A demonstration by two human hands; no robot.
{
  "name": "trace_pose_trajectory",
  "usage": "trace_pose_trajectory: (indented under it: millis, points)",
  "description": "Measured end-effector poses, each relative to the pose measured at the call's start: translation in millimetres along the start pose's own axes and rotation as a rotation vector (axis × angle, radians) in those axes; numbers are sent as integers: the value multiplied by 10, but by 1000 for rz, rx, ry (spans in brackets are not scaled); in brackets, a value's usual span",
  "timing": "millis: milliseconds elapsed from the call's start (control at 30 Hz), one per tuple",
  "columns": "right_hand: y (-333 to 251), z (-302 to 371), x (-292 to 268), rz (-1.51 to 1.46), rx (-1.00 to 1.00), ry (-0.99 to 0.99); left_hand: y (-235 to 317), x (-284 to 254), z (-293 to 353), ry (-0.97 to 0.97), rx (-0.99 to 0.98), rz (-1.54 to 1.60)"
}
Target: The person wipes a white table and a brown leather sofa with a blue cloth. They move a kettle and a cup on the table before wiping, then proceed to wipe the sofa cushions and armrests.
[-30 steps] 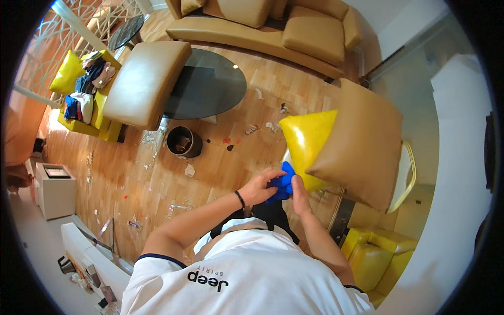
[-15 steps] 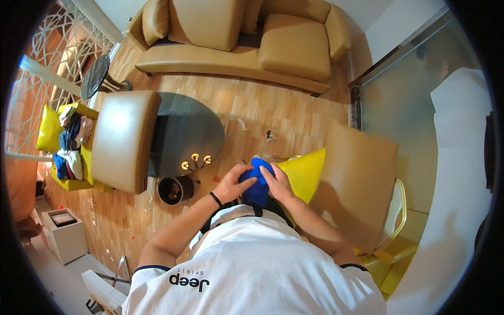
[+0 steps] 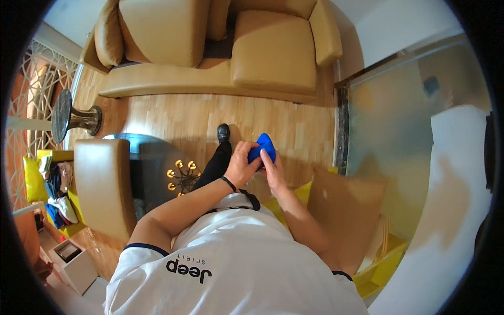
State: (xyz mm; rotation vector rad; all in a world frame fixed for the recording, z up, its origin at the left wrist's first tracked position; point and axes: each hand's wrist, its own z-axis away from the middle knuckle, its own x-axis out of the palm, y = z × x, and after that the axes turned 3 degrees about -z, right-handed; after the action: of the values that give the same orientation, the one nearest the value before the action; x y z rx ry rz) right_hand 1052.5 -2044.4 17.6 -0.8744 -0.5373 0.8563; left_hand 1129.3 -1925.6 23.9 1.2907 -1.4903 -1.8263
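Cloth (image 3: 263, 148), blue and bunched, gripped between left hand (image 3: 244, 165) and right hand (image 3: 275, 173), out in front of the body.
The left hand's fingers curl around its left side; the right hand is closed on the other, thumb pressed over the cloth. Below is wooden floor (image 3: 299, 121) with a black shoe (image 3: 223, 133); a dark table (image 3: 151, 176) sits left, a tan sofa (image 3: 194, 81) ahead, a tan cushion (image 3: 346, 205) right.

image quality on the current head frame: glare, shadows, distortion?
Head view: black fisheye rim cuts the corners; lamp reflections show on the dark oval tabletop; a soft brownish shadow falls on the white surface at right; blue cloth in the hands is saturated, folds barely readable.
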Motion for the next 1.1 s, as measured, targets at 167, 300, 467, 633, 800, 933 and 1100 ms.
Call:
trace_pose_trajectory:
  millis: [167,300,467,633,800,933,1100]
  points:
    - [-395,-1158,170,-240,0,97,-61,-54,-1192,-266,-251,184]
    - [-557,-1996,228,-122,-150,197,-316,-142,-1851,-317,-261,282]
    - [-1091,-2836,443,799,-310,52,-1284,23,-2584,-191,-614,522]
    - [-1150,-4052,574,1278,-475,-339,-2606,228,-3037,247,-1192,876]
    - [-1034,-5501,1225,1507,-775,-514,-3418,672,-3179,492,-1330,913]
    - [-753,-6517,1723,1613,-1019,-569,-3757,1058,-3395,717,-1491,994]
    - [-201,-6455,1541,1654,-934,-615,-3964,1378,-3770,989,-1487,1387]
